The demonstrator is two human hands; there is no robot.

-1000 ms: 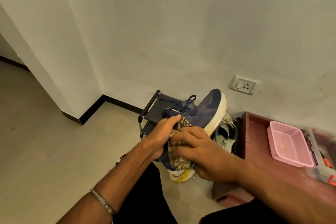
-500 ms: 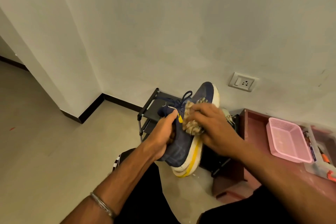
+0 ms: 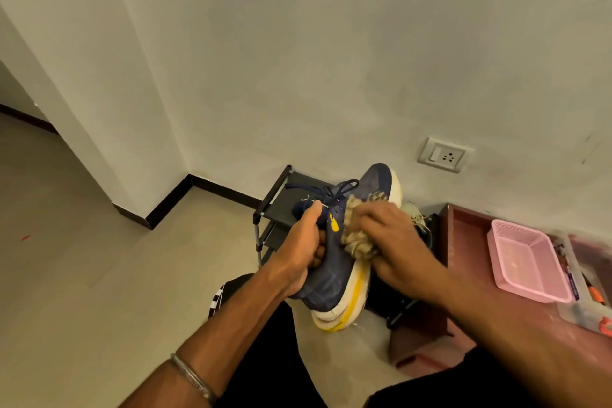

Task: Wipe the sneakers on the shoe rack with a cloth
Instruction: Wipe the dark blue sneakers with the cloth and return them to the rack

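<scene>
1. The low black metal-framed shoe rack stands against the wall right behind the work, with a pale sneaker tucked in at its right. A hard scrub that slips could swing an elbow or the shoe into it and knock that one off.
2. The navy knit sneaker with the thick white and yellow sole is held up off the rack, toe towards the wall, sole turned right. Left hand is wrapped round the collar and heel only. Push too hard at the toe end and it could twist out and drop to the floor.
3. Right hand is bunched over the crumpled beige patterned cloth, pressing it on the upper near the laces.
4. Those loose navy laces could snag in the cloth.
</scene>
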